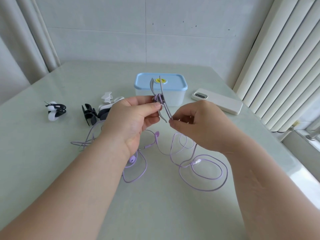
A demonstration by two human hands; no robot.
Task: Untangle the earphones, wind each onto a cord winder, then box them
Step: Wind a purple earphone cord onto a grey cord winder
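Note:
My left hand (131,116) pinches a grey cord winder (160,99) held up above the table, with a few turns of purple cord around its middle. My right hand (195,122) pinches the purple earphone cord (202,170) just below the winder's lower end. The rest of that cord lies in loose loops on the table under both hands, with a purple earbud (132,160) and the jack plug (145,147) near my left wrist. A closed box with a blue lid (173,84) stands behind the winder.
A white earphone wound on a black winder (55,110) lies at the left. A black winder (89,115) and a white winder (108,99) sit beside my left hand. A white phone (218,101) lies right of the box. The table (52,170) ends at curtains and a window sill on the right.

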